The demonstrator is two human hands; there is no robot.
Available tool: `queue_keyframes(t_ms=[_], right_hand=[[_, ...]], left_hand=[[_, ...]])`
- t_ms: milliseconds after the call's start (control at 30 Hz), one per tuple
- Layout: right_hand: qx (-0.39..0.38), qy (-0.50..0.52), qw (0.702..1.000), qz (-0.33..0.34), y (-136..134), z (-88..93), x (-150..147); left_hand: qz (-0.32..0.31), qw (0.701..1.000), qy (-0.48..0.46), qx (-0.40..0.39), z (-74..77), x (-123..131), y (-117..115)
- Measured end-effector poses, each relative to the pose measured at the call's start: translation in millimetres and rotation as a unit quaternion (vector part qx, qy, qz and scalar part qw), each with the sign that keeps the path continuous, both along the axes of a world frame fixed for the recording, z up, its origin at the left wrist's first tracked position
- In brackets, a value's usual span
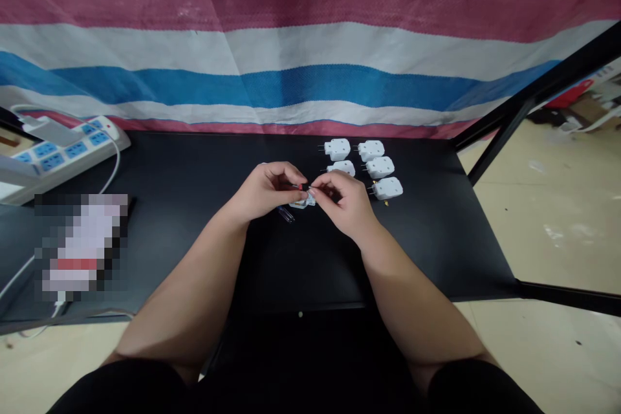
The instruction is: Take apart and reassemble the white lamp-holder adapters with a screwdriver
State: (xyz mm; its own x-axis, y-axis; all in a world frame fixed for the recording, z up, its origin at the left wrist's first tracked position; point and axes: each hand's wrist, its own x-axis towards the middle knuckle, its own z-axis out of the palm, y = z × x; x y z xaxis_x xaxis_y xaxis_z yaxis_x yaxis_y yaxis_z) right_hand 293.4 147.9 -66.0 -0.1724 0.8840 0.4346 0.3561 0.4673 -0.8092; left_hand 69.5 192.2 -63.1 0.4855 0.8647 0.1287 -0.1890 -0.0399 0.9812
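Observation:
My left hand [274, 189] is closed, with thumb and fingertips pinched around a small red part [301, 187]. My right hand [343, 197] is closed too, its thumb and forefinger pressed together beside the left fingertips; what they hold is too small to make out. Just under both sets of fingertips is a small white plastic piece [301, 204], partly covered by the fingers. A slim tool with a clear, bluish end [286, 214] lies by the left hand, its other end hidden. Beyond and beside the right hand, several white plug adapters [381, 167] with metal pins rest on the black table.
At the left are a white power strip [104, 150] with blue sockets and a charger, and a pixelated phone [85, 242] with a white cable. A striped tarp [272, 87] hangs behind the black table [189, 155]. A black metal frame [538, 87] borders the right side.

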Motion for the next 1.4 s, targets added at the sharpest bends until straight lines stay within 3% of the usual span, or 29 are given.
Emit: queue_keyframes(t_ms=[333,1400], right_hand=[[0.041,-0.016,0.999,0.021,1.8,3.5,2.9],[0.024,-0.04,0.994,0.102,3.9,2.3,12.5]], left_hand=[[0.003,0.998,0.002,0.062,0.6,0.5,0.1],[-0.029,0.993,0.064,0.097,1.5,-4.1,0.1]])
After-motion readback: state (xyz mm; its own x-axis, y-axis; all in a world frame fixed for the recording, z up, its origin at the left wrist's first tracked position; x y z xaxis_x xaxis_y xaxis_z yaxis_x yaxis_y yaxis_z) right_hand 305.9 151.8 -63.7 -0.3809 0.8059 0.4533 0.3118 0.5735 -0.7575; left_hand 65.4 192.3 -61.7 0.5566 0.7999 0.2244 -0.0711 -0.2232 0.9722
